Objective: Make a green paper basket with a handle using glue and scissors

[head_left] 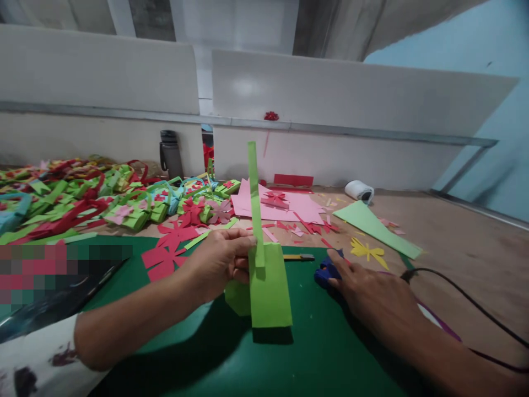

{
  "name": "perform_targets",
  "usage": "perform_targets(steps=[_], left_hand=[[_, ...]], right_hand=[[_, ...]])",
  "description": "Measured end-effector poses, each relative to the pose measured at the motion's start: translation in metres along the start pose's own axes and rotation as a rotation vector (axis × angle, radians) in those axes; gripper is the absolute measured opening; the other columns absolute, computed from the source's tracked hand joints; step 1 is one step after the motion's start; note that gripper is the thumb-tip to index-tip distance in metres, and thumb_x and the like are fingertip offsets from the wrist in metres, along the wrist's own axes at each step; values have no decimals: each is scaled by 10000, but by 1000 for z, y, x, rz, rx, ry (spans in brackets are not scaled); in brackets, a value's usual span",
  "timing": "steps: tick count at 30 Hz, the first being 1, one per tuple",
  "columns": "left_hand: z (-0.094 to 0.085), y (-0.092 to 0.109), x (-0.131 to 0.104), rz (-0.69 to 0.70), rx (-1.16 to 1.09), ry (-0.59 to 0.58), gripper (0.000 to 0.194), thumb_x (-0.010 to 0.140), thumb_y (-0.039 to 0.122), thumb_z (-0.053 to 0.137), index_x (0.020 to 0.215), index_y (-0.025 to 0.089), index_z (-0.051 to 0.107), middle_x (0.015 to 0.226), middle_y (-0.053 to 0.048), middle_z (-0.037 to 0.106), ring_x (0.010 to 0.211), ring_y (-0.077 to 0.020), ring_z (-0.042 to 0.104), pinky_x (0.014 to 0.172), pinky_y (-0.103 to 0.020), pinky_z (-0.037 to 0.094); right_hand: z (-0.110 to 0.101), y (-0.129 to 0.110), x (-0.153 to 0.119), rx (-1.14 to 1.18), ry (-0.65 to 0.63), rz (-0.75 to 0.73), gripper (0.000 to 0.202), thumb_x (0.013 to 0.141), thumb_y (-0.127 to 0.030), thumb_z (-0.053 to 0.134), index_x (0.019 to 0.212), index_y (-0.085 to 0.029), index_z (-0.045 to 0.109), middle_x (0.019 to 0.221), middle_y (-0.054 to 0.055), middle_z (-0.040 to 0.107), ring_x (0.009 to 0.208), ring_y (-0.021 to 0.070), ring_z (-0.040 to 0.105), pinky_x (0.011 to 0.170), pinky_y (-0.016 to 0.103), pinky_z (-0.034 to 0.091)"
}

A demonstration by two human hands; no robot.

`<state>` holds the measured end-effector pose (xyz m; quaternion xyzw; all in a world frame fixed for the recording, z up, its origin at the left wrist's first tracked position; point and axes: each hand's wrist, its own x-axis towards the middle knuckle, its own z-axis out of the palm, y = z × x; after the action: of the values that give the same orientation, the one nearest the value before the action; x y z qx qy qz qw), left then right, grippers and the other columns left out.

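Note:
Between the thumb and fingers of my left hand (227, 256) is a light-green paper piece (270, 292), held upright above the green mat (322, 353). A narrow green paper strip (255, 204) stands up along its front, pinched at its lower part by the same hand. Off to the right, my right hand (372, 292) has its fingers closed over a small blue stapler (326, 271), mostly covered by the hand. A cutter knife (300, 257) with a yellow part lies on the mat between the hands, partly behind the green paper.
Piled green and red paper bags (136, 209) fill the left. Red paper flowers (165, 256) lie on the mat. Behind are pink sheets (285, 204), a grey bottle (170, 153) and a white roll (359, 191). A black cable (454, 289) curves at right, near yellow paper (367, 250).

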<state>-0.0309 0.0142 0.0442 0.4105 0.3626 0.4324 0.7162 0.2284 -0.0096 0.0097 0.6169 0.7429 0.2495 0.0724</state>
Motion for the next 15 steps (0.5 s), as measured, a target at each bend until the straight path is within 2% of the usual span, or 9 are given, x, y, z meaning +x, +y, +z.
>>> perform_targets(steps=[4, 6, 8, 10, 12, 15], left_hand=[[-4, 3, -1, 4, 25, 44, 208, 666, 261, 712, 758, 134, 575, 630, -8, 586, 469, -79, 510, 425, -190, 407], [-6, 3, -1, 1, 33, 57, 201, 662, 256, 708, 750, 134, 576, 636, -17, 588, 475, -90, 523, 430, -200, 413], [-8, 3, 0, 1, 29, 69, 190, 666, 251, 702, 748, 137, 574, 637, -19, 583, 486, -100, 533, 436, -208, 419], [-10, 2, 2, 13, 14, 67, 182, 674, 248, 699, 744, 139, 572, 625, -9, 569, 470, -86, 510, 436, -205, 413], [-12, 2, 4, 32, -6, 64, 180, 674, 245, 704, 725, 139, 568, 603, 6, 550, 434, -56, 453, 422, -185, 382], [-13, 3, 5, 43, -19, 63, 195, 660, 247, 717, 672, 137, 557, 560, 23, 523, 400, -29, 379, 398, -157, 314]], right_hand=[[15, 1, -10, -60, 95, -15, 467, 850, -253, 495, 1308, -160, 472, 910, 152, 698, 640, 296, 674, 425, 351, 496], [22, 4, -14, -56, 94, 3, 445, 851, -259, 489, 1287, -167, 496, 936, 150, 703, 567, 288, 672, 394, 366, 501], [24, 7, -17, -26, 84, 9, 434, 847, -251, 482, 1271, -166, 514, 866, 133, 721, 506, 295, 664, 376, 382, 502], [20, 10, -19, 11, 132, 3, 409, 850, -222, 442, 1239, -146, 542, 795, 128, 726, 482, 305, 657, 368, 381, 494], [10, 13, -20, 80, 248, 4, 391, 863, -215, 382, 1196, -121, 564, 806, 146, 724, 511, 313, 665, 376, 377, 488], [-8, 17, -19, 311, 416, 30, 377, 886, -307, 362, 1148, -125, 561, 869, 148, 719, 666, 299, 694, 495, 366, 525]])
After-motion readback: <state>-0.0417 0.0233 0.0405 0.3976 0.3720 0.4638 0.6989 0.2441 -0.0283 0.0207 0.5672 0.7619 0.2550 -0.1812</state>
